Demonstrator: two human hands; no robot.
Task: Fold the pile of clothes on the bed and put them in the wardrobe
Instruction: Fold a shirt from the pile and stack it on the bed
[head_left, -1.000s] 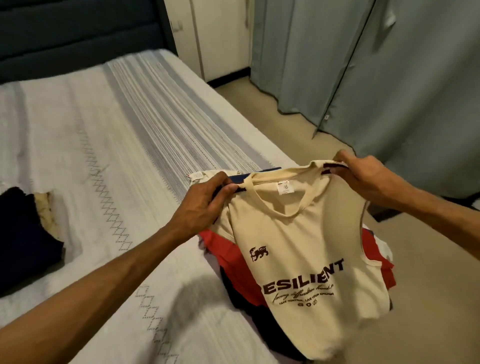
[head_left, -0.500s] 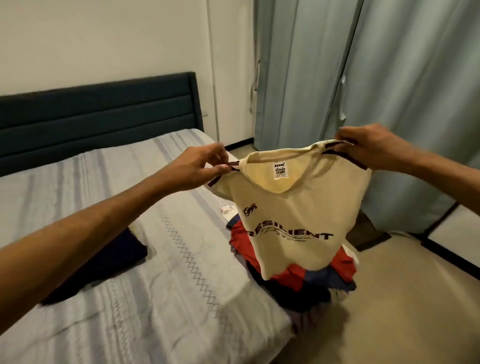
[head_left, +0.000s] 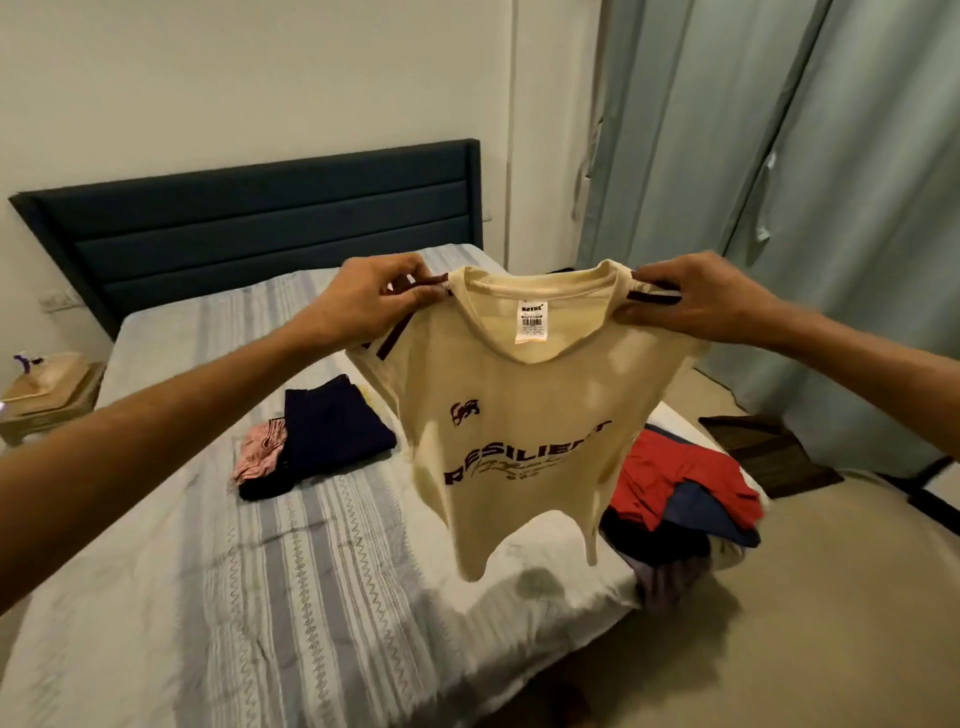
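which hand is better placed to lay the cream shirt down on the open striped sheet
Left. The left hand pinches the cream printed t-shirt on the side over the bare grey-striped bedsheet; the right hand grips above the unfolded red and navy clothes pile.

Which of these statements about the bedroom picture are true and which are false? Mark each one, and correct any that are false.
1. Both hands hold the cream T-shirt up by its shoulders. True: the left hand and the right hand each pinch one shoulder.
2. The T-shirt lies flat on the bed. False: it hangs in the air above the bed.
3. A folded dark garment lies on the bed. True.
4. The pile of unfolded clothes sits beside the headboard. False: it sits at the bed's near right edge.
5. The curtains are red. False: they are pale blue-grey.
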